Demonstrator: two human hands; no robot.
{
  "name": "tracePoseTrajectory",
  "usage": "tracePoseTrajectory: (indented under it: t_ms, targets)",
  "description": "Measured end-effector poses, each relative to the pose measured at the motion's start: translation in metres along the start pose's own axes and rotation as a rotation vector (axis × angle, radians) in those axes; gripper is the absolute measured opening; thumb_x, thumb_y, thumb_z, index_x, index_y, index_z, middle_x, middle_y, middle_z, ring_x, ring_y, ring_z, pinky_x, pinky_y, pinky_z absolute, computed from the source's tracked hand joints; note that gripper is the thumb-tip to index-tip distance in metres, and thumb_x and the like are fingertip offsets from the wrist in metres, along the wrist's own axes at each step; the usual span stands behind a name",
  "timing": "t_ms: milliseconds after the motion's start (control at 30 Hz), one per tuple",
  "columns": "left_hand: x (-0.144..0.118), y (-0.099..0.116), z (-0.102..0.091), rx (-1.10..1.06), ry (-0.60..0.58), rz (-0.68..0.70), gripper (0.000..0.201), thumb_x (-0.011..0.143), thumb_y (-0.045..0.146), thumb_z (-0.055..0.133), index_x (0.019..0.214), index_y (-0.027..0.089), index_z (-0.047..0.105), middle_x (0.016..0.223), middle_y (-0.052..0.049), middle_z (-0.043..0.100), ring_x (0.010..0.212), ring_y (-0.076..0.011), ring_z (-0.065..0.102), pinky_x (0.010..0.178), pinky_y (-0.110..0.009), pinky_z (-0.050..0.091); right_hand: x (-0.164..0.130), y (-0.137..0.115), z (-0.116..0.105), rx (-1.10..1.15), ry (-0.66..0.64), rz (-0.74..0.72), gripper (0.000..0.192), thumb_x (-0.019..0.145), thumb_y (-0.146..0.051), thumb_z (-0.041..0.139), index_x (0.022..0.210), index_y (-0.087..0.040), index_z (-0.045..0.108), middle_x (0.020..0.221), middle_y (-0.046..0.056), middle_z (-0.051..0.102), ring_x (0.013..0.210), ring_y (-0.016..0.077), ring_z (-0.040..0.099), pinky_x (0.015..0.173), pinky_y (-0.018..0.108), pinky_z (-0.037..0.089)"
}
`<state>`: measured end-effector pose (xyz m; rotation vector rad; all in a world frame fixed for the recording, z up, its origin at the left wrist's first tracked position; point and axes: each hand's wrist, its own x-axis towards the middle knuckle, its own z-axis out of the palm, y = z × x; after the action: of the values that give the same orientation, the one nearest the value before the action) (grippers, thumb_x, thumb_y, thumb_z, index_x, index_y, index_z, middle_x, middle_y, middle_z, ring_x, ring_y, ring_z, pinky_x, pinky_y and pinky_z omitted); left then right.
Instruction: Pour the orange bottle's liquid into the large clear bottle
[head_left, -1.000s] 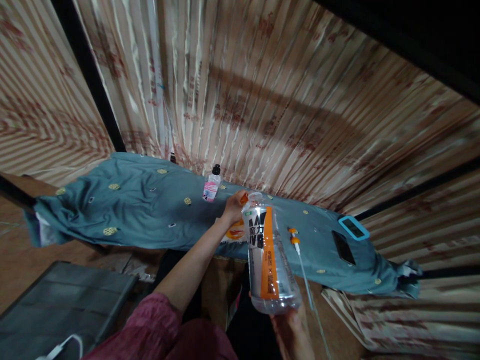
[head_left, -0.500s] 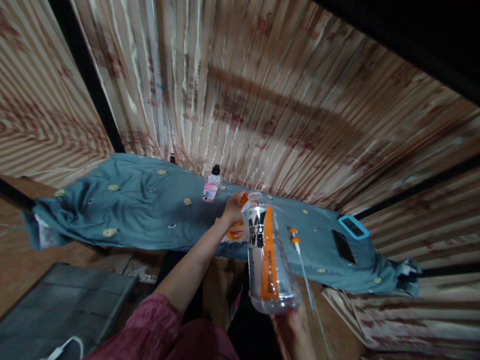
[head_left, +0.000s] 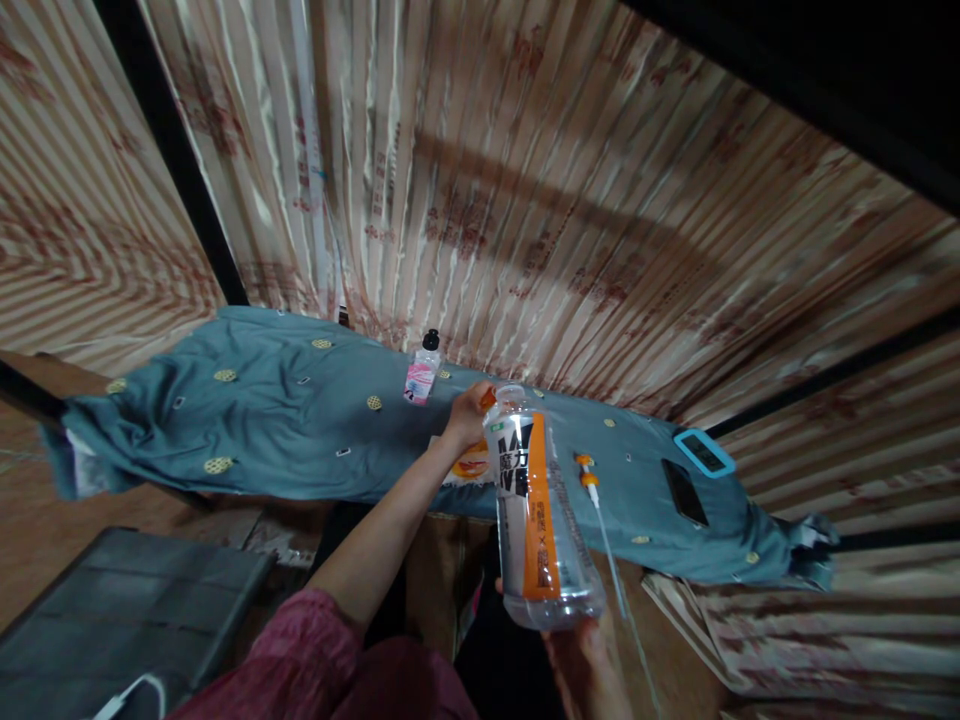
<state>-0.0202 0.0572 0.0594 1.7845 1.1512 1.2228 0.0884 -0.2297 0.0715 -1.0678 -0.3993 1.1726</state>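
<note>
Two hands: right hand point(head_left: 581, 655) gripping bottle point(head_left: 536, 510), left hand point(head_left: 466, 415) perhaps pinching its cap point(head_left: 489, 398).

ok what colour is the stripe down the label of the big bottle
Orange, running lengthwise down the big bottle on a white and black label; the head view shows it clearly.

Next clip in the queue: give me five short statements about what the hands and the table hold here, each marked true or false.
1. The right hand holds the large clear bottle by its base. True.
2. The left hand rests flat on the cloth, far from the bottle. False: its grip is at the bottle's neck, on something orange.
3. A small bottle with a black cap stands on the teal cloth. True.
4. The dark phone lies left of the small bottle. False: it lies towards the cloth's right end.
5. The big bottle's label is plain green. False: it has an orange stripe.
</note>
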Motion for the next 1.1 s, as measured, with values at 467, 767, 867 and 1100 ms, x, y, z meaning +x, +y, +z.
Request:
tracePoseTrajectory:
  t_ms: [467,767,867,1100]
  targets:
    - [-0.002,0.001,0.0,-0.008,0.006,0.001,0.016,0.083,0.031,0.072,0.076,0.021,0.06,0.082,-0.002,0.068,0.08,-0.0207,0.065,0.074,-0.031,0.049,0.0,0.005,-0.006,0.007,0.027,-0.017,0.06,0.059,-0.056,0.1,0.112,-0.036,0.082,0.103,0.002,0.086,0.1,0.0282,0.081,0.105,0.043,0.06]
    - [-0.003,0.0,0.001,0.007,0.007,-0.008,0.015,0.085,0.031,0.071,0.079,0.02,0.063,0.084,-0.003,0.07,0.08,-0.0203,0.065,0.075,-0.031,0.05,-0.001,0.002,0.001,-0.008,0.065,-0.017,0.04,0.052,-0.057,0.1,0.085,-0.04,0.086,0.088,-0.001,0.086,0.095,0.0286,0.082,0.1,0.042,0.062]
    - [-0.004,0.0,0.001,0.013,0.004,-0.005,0.016,0.085,0.034,0.071,0.081,0.02,0.064,0.085,-0.003,0.07,0.082,-0.0209,0.066,0.077,-0.032,0.051,-0.002,0.002,0.0,0.002,0.07,-0.01,0.042,0.053,-0.056,0.1,0.088,-0.037,0.087,0.096,0.002,0.086,0.1,0.031,0.081,0.101,0.044,0.061]
    - [-0.004,-0.001,0.001,0.022,0.004,0.0,0.015,0.087,0.034,0.07,0.085,0.02,0.065,0.09,-0.004,0.073,0.087,-0.0218,0.068,0.082,-0.034,0.054,-0.001,0.009,-0.008,0.011,0.049,-0.041,0.041,0.062,-0.056,0.097,0.097,-0.038,0.086,0.091,0.0,0.086,0.093,0.0279,0.082,0.101,0.041,0.061]
